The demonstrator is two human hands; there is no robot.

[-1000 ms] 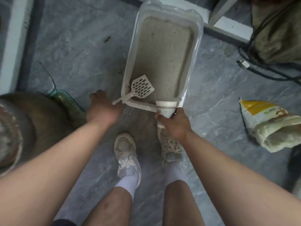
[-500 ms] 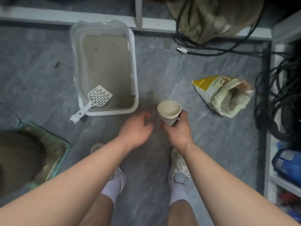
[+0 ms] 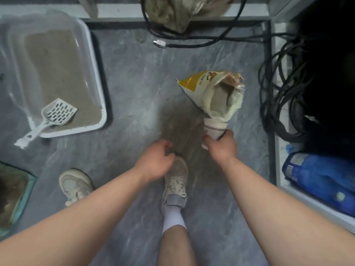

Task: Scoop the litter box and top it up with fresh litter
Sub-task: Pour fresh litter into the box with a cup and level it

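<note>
Grey litter lies levelled in the litter box [image 3: 90, 60], the scoop [image 3: 57, 114] resting inside. Left hand [image 3: 153, 162] is loosely curled, holding nothing. A paper cup [image 3: 214, 129], gripped by the right hand [image 3: 221, 146], is pressed to the litter bag [image 3: 217, 95]; topping-up is judged unfinished.

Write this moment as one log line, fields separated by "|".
right hand holds paper cup at litter bag mouth | left hand free | scoop in litter box
</note>
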